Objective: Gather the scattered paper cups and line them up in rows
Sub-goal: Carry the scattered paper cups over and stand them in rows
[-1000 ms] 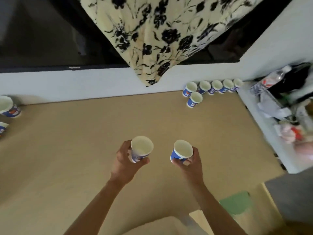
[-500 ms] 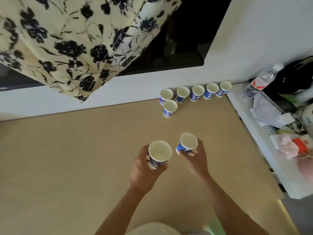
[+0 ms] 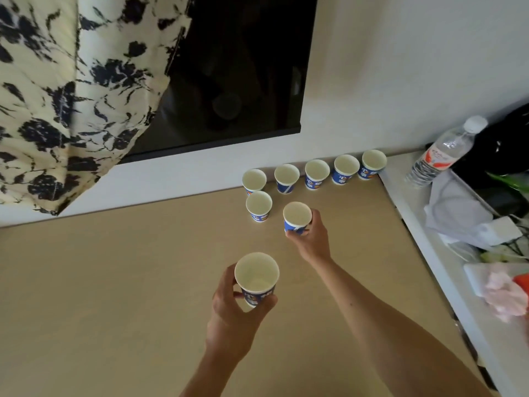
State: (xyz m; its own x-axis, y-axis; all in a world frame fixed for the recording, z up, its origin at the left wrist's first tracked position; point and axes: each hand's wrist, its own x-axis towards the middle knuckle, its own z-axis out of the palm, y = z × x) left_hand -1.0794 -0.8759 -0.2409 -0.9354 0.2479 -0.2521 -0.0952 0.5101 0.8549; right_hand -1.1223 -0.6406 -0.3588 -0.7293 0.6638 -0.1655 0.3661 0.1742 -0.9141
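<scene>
My left hand point(image 3: 232, 312) gripped one paper cup point(image 3: 256, 279) upright over the middle of the desk point(image 3: 114, 282), well apart from the back row point(image 3: 316, 174). My right hand point(image 3: 312, 241), nearer the back edge, held a second cup point(image 3: 297, 217) just right of the lone cup point(image 3: 259, 206) that began the second row.

The right hand point(image 3: 312, 239) covers the foot of the right cup point(image 3: 297, 214), so whether it touches the worktop point(image 3: 114, 282) cannot be told; the left hand point(image 3: 232, 313) hides much of the side of the left cup point(image 3: 256, 275). Print on the cups point(image 3: 315, 181) and the bottle point(image 3: 438, 156) is too small to read. The curtain point(image 3: 57, 96) runs off the left and top edges, a pink thing point(image 3: 505, 295) off the right.
</scene>
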